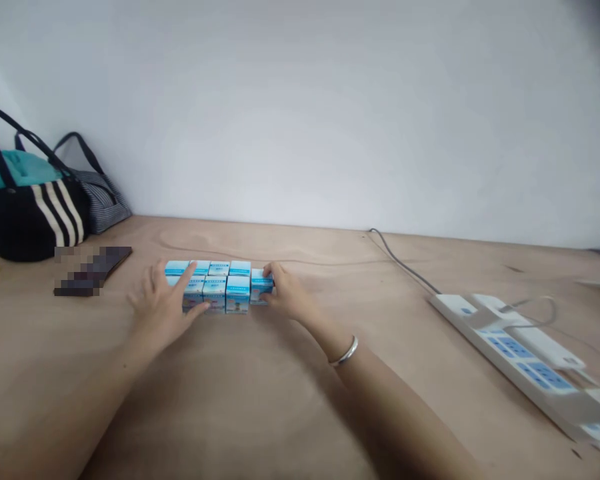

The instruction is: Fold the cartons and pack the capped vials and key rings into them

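Small blue-and-white cardboard boxes [237, 293], several of them, stand side by side in two rows on the wooden table. At the left end of this block is my left hand [163, 300], its fingers spread; the thumb reaches across the front of the boxes and the index finger lies along their tops. My right hand [287, 292] pinches a single box [261, 285] at the block's right end, thumb in front and fingers at the top and side. That box sits slightly apart from its neighbours. The left hand partly hides the leftmost boxes.
A white power strip [505, 353] with a grey cable [405, 265] lies on the right. A dark flat object [93, 272], partly pixelated, rests left of the boxes. Behind it stand a black bag with white stripes [35, 217] and a striped bag [103, 200], near the white wall [305, 120].
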The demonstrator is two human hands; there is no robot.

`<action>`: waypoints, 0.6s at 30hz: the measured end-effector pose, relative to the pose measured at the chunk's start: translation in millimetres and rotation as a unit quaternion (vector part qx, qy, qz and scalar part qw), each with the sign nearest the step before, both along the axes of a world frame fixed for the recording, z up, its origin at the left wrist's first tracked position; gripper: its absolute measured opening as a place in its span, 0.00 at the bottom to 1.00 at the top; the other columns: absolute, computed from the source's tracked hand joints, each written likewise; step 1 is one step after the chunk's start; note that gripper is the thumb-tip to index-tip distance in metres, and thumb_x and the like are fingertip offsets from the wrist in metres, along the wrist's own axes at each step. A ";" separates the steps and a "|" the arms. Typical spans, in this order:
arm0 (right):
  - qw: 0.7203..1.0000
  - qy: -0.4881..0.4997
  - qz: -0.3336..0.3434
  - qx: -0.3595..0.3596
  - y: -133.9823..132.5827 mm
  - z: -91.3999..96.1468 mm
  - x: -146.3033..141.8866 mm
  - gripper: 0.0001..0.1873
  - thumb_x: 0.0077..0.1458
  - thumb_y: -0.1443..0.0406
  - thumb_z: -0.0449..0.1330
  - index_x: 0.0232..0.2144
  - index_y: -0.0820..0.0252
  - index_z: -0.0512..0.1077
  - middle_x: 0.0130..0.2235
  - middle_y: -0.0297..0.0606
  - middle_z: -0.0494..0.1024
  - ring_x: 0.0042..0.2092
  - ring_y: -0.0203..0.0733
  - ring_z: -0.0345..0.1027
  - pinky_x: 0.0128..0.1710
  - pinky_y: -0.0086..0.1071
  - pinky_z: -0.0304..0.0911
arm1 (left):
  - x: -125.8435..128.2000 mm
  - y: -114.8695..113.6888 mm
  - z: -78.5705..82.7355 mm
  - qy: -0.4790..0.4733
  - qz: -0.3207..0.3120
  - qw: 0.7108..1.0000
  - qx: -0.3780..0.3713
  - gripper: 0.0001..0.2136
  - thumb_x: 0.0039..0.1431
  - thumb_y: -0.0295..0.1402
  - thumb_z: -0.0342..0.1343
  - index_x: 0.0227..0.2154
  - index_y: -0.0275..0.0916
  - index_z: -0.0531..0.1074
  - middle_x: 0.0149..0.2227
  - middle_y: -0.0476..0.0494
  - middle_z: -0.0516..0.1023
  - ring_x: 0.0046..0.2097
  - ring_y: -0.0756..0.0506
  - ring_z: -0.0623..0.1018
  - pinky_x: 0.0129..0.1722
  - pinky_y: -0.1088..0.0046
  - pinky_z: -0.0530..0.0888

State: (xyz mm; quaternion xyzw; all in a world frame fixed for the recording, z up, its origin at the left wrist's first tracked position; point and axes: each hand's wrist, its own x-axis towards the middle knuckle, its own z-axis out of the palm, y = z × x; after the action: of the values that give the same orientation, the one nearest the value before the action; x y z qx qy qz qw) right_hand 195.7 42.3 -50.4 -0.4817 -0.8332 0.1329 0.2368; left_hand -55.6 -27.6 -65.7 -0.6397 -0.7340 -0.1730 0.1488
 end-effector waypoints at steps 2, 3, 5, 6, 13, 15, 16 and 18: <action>0.999 -0.027 -0.028 -0.001 -3.1 6.7 -7.3 0.28 0.41 0.66 0.64 0.46 0.61 0.59 0.44 0.44 0.69 0.45 0.47 0.63 0.42 0.38 0.61 | -7.2 2.6 -1.9 -0.002 -0.002 1.000 -0.030 0.37 0.49 0.51 0.57 0.61 0.54 0.53 0.64 0.32 0.44 0.61 0.23 0.55 0.51 0.41 0.60; 0.998 -0.043 -0.043 -0.001 -6.8 10.9 -11.3 0.35 0.39 0.63 0.66 0.49 0.63 0.59 0.48 0.48 0.67 0.48 0.52 0.61 0.45 0.42 0.60 | -9.2 3.4 -2.8 -0.002 -0.006 0.999 -0.042 0.37 0.49 0.51 0.58 0.62 0.54 0.51 0.65 0.33 0.43 0.60 0.23 0.55 0.50 0.44 0.62; 0.995 -0.080 -0.058 -0.011 -16.4 19.3 -21.5 0.47 0.36 0.56 0.69 0.56 0.60 0.54 0.56 0.53 0.60 0.56 0.60 0.53 0.48 0.49 0.58 | -10.8 4.3 -3.9 -0.001 -0.012 0.998 -0.059 0.39 0.48 0.51 0.58 0.62 0.54 0.50 0.65 0.33 0.42 0.60 0.23 0.56 0.50 0.46 0.64; 0.994 -0.097 -0.054 -0.020 -21.5 22.8 -27.7 0.51 0.35 0.54 0.69 0.59 0.56 0.52 0.59 0.53 0.55 0.59 0.63 0.48 0.49 0.53 0.57 | -11.0 4.6 -4.5 0.000 -0.012 0.998 -0.065 0.39 0.48 0.51 0.58 0.62 0.54 0.49 0.65 0.34 0.42 0.60 0.24 0.56 0.50 0.47 0.65; 0.984 -0.174 -0.040 -0.016 -36.2 16.0 -63.8 0.44 0.48 0.53 0.62 0.63 0.44 0.45 0.64 0.51 0.48 0.63 0.66 0.39 0.48 0.64 0.54 | -14.3 14.3 -15.6 0.009 -0.093 0.995 -0.030 0.33 0.52 0.48 0.57 0.60 0.51 0.57 0.62 0.33 0.53 0.60 0.28 0.59 0.54 0.51 0.62; 0.983 -0.178 -0.036 0.009 -33.6 8.8 -63.3 0.39 0.52 0.55 0.60 0.62 0.45 0.47 0.64 0.51 0.49 0.63 0.66 0.39 0.48 0.63 0.56 | -13.8 19.8 -19.8 0.010 -0.114 0.993 -0.011 0.32 0.52 0.47 0.57 0.60 0.49 0.58 0.62 0.31 0.53 0.60 0.29 0.60 0.53 0.50 0.63; 0.983 -0.178 -0.036 0.020 -31.7 5.6 -61.1 0.37 0.54 0.56 0.59 0.62 0.46 0.48 0.63 0.52 0.49 0.63 0.66 0.39 0.49 0.63 0.56 | -12.3 22.5 -21.4 0.008 -0.122 0.992 -0.003 0.31 0.53 0.47 0.57 0.60 0.48 0.59 0.62 0.30 0.53 0.59 0.29 0.60 0.53 0.50 0.63; 0.982 -0.179 -0.040 0.036 -26.9 1.0 -54.0 0.37 0.55 0.56 0.58 0.63 0.46 0.48 0.63 0.52 0.49 0.63 0.66 0.40 0.49 0.62 0.56 | -6.6 28.3 -23.2 0.000 -0.132 0.991 0.008 0.31 0.53 0.47 0.57 0.59 0.48 0.59 0.62 0.30 0.53 0.59 0.28 0.61 0.52 0.49 0.63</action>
State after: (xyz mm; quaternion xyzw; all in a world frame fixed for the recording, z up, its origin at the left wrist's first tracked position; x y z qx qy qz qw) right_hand 141.7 15.4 -49.4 -0.5222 -0.8462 0.0052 0.1062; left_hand -62.2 0.7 -88.9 -0.7297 -0.6420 -0.1966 0.1297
